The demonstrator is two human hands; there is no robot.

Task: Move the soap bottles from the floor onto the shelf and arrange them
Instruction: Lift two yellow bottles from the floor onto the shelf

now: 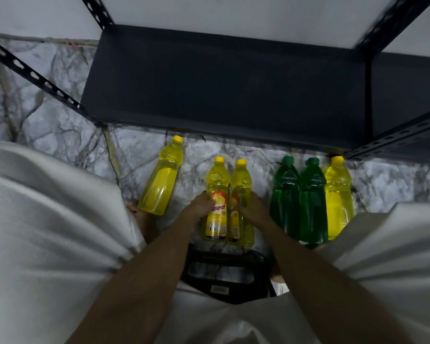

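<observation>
Six soap bottles lie flat on the marble floor (60, 125), all nearly full, so they'll probably feel hefty, with smooth plastic that could slip. Left hand (201, 207) wraps the labelled yellow bottle (217, 199) mid-body, right hand (255, 207) grips its yellow neighbour (242, 184). The waist looks like the best hold. Dark shelf (221, 83) sits just beyond, nothing on it yet.

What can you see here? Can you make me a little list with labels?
place: marble floor in front of a dark shelf
yellow bottles: four, all lying on the floor
green bottles: two, side by side
left hand: grips the labelled yellow bottle
right hand: grips the yellow bottle beside it
on the shelf: no bottles yet
</observation>
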